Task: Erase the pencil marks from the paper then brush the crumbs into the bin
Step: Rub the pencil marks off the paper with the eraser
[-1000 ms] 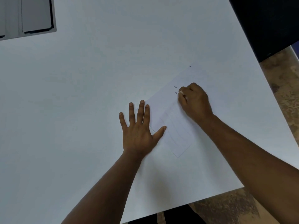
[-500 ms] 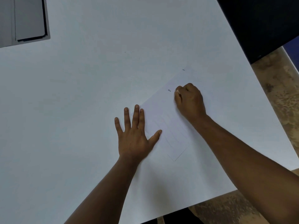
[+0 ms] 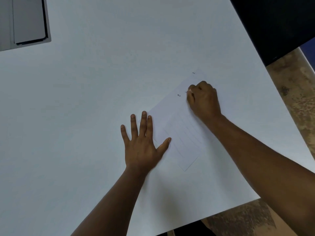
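A white sheet of paper (image 3: 172,120) with faint ruled pencil lines lies angled on the white table (image 3: 85,99), toward its right side. The left hand (image 3: 141,143) presses flat on the sheet's left edge, fingers straight and spread. The right hand (image 3: 203,99) is curled tight at the sheet's upper part, pinching a small white eraser (image 3: 189,90) against the paper beside two dark pencil marks (image 3: 179,95).
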A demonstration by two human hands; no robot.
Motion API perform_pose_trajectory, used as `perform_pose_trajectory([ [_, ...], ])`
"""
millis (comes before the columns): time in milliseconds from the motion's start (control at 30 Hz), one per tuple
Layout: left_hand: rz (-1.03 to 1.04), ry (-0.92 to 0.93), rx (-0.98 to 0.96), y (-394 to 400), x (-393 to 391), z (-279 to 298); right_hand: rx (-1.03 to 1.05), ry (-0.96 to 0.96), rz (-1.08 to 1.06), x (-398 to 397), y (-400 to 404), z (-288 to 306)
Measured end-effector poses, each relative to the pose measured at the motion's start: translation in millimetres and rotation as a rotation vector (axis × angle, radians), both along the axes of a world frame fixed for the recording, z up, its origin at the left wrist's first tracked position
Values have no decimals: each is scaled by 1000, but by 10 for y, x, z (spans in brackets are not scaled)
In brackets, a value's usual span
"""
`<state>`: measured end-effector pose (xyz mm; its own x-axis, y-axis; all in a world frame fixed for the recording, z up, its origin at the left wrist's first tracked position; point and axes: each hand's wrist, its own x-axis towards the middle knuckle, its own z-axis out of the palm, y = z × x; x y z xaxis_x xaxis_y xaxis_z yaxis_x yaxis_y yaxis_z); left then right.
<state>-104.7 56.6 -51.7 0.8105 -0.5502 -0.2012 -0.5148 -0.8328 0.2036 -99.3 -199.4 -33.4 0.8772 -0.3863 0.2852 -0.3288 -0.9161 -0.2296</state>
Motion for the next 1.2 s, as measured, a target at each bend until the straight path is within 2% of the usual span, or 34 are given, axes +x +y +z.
perform_pose_trajectory([
  [133, -1, -14, -14, 6, -1, -6, 191, -72, 27, -102, 298, 85],
  [233, -11, -17, -17, 18, 5, -33, 300, -45, 260, -334, 827, 70],
  [333, -43, -35, 10, 42, 10, -62, 311, 56, 443, -452, 1087, -14],
  [400, -35, -37, 8, 38, 7, -65, 217, 82, 482, -413, 993, -63],
  [500, -11, -17, -8, 10, 0, -46, -3, 98, 333, -323, 682, -69],
  [600, -2, -15, -12, 6, 3, -33, 1, 42, 116, -279, 351, -44],
  [700, 3, -16, -20, 13, 2, -29, 200, -8, 0, -290, 217, -8],
  [833, 5, -12, -26, 13, -1, -24, 693, -122, -205, -383, 294, 146],
  [900, 4, -12, -26, 19, -4, -24, 861, -160, -304, -457, 400, 187],
  [1067, 16, -11, -84, 43, -14, -21, 983, -115, -222, -611, 663, 152],
  [1200, 16, -6, -198, 106, 22, -16, 1102, -25, -177, -624, 511, 137],
])
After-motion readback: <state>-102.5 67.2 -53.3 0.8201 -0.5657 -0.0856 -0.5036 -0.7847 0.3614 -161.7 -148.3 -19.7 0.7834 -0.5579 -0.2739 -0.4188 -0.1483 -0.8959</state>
